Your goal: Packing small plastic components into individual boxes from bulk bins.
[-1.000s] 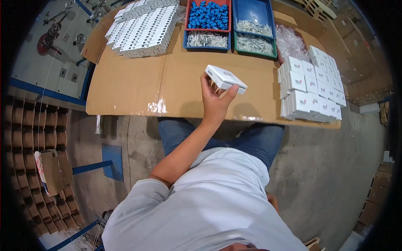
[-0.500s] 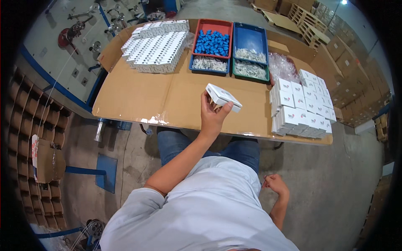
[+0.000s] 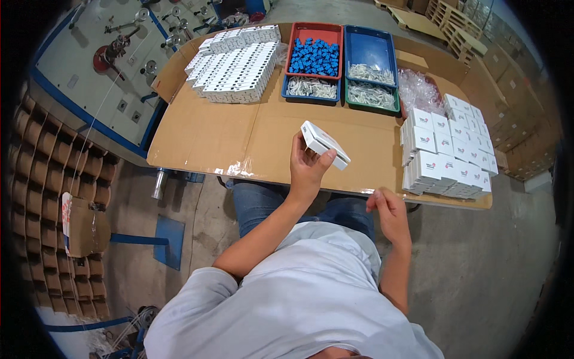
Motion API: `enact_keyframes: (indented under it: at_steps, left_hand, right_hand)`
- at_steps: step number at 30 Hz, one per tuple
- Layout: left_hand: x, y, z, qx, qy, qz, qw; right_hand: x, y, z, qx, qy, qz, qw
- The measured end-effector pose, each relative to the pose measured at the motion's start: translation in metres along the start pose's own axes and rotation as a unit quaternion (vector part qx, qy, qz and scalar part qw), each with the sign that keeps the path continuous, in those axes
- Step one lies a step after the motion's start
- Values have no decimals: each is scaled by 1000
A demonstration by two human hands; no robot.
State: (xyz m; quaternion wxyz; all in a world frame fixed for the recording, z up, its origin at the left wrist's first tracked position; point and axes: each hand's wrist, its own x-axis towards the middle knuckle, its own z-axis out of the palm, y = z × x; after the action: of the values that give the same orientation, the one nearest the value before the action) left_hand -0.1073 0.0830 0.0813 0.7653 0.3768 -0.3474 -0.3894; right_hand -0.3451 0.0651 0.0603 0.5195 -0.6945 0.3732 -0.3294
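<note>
While left hand [image 3: 308, 170] clamps a white carton [image 3: 326, 143], right hand [image 3: 388, 212] (curled, contents unclear) sits right of carton; likely handling step, next move probably needs both hands.

- White box [image 3: 326, 143]: a single small carton, flat and squarish, with crisp straight edges.
- Faces: mostly plain white; any print on the broad upper face is too faint to make out.
- State: dark slit runs along the side toward the wearer, below the upper face; cannot tell whether a flap is loose there. Contents hidden.
- Pose: tilted, long edges slanting from upper left down to lower right.
- Place: held in the left grip [image 3: 307, 172], thumb at the near edge, fingers behind and beneath; over the near part of the cardboard-covered surface [image 3: 239, 134], left of its middle-right stretch.
</note>
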Motion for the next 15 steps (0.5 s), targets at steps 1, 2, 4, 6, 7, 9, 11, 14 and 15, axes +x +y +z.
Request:
enact_keyframes:
  at_steps: [1,2,4,6,7,9,11,14,15]
  left_hand:
    - [-1,-1,-2,4,-1,-3,1000]
    - [-2,-2,-5,10,-4,-2,1000]
    - [-2,-4,-7,12,-8,-3,1000]
    - [1,-5,-6,22,-6,-7,1000]
    - [3,-4,-5,20,-6,-7,1000]
    - [4,-1,-4,17,-21,-7,1000]
    - [3,-8,-7,21,-23,3,1000]
    - [5,-13,-12,28,-25,12,999]
    - [5,-15,-13,25,-7,-3,1000]
  right_hand:
    - [6,-6,9,55,32,-12,998]
    - [11,-12,17,108,64,-23,992]
    - [21,-25,26,106,59,-27,992]
    - [28,-35,31,102,53,-34,993]
    - [31,-40,33,69,52,-72,994]
    - [36,-39,35,36,50,-111,992]
    - [38,-29,38,89,70,-127,985]
    - [37,-43,36,69,94,-63,991]
    - [36,-44,37,58,108,-44,992]
